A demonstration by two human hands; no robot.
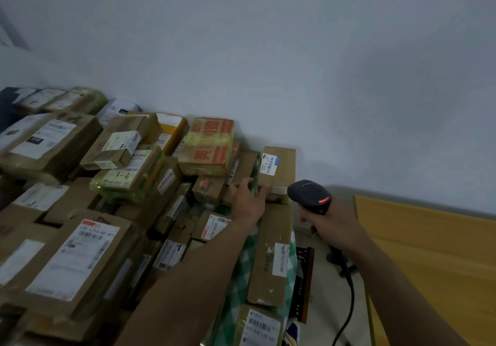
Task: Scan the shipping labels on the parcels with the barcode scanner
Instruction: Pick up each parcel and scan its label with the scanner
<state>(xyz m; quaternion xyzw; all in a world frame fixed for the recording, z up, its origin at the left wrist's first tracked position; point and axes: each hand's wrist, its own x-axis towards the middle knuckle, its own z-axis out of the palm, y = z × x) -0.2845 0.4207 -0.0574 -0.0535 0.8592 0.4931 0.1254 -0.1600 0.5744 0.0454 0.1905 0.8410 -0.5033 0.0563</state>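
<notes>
Fingers of outstretched left hand (248, 200) flat on parcel (283, 170) | right hand (331, 226) grips scanner (308, 194)

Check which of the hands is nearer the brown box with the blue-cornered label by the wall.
Left. The left hand touches the brown box at its lower left edge; the right hand, gripping the barcode scanner, is apart, below and right of it.

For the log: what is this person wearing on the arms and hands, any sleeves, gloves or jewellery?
Nothing shows: the left hand and right hand are ungloved and bare-armed to the frame's edge; no sleeves, watch, rings or markings visible.
</notes>
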